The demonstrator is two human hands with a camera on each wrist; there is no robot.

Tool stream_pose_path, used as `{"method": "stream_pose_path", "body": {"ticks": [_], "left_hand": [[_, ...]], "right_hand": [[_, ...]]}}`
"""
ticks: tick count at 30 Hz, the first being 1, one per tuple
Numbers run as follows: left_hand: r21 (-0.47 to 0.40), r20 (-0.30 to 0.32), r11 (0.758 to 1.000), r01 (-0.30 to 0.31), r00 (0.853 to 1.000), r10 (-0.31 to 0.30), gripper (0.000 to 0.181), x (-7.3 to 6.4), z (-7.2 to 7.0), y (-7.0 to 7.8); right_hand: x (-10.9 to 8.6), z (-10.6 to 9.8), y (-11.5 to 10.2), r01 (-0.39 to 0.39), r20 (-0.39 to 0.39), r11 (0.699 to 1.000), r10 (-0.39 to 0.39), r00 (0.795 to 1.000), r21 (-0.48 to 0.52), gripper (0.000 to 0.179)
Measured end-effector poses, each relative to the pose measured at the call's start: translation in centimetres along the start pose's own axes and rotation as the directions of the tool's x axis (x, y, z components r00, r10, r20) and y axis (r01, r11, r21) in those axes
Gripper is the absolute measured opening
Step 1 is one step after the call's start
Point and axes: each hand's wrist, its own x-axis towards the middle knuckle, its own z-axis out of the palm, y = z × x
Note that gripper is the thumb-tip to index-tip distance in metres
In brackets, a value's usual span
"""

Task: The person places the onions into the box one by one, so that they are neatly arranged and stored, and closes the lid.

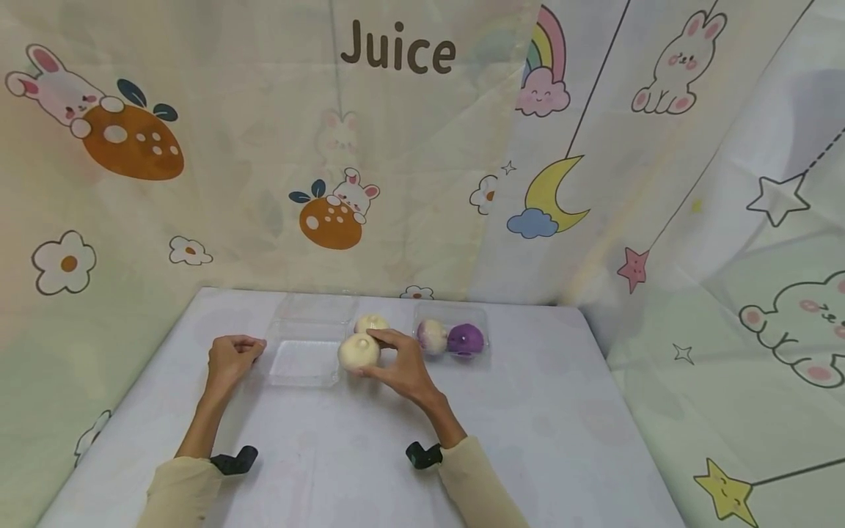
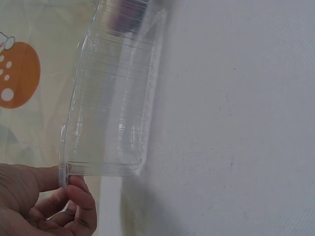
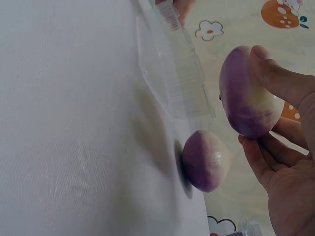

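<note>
A: Where is the round, glossy cream-and-purple turnip-like vegetable?
B: Raised above the surface, held by the right hand from its three o'clock side in the head view, thumb on one side and fingers on the other.

A: And what lies about it?
B: A second cream-and-purple vegetable, similarly rounded, rests on the surface, at about one o'clock from the held one. At nine o'clock, just beside it, lies an open container of clear plastic, its lid folded back toward twelve.

A: What is the left hand doing?
B: It pinches the container's rim at the nine o'clock end, thumb and fingers on either side of the lip.

A: Anything further out?
B: Near three o'clock, a clear plastic box carries a whitish-pink round vegetable and a deep purple one at its right.

A: And beyond that?
B: Beige sleeves come in from seven and five o'clock; toward twelve hangs a pale cloth printed with rabbits, flowers and the word "Juice".
</note>
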Motion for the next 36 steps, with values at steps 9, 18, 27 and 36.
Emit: {"method": "stream_pose_path", "body": {"ticks": [9,18,27,36], "left_hand": [[-0.018,0.017,1.0,0.009,1.0,-0.008,0.027,0.0,0.1,0.1],[-0.024,0.02,1.0,0.016,1.0,-0.016,0.027,-0.2,0.2,0.1],[-0.034,0.024,0.999,0.014,1.0,-0.013,0.026,-0.1,0.1,-0.1],[-0.031,0.017,0.999,0.006,1.0,-0.006,0.026,0.0,0.1,-0.1]], "right_hand": [[0.2,0.5,-0.1,0.006,0.001,1.0,-0.006,1.0,-0.007,0.07],[0.9,1.4,-0.3,0.006,0.005,1.0,-0.006,1.0,0.017,0.068],[1.8,2.5,-1.0,-0.012,0.042,0.997,0.009,0.999,0.075,0.068],[2.5,3.6,-1.1,-0.012,0.051,0.997,0.008,0.999,0.078,0.069]]}}
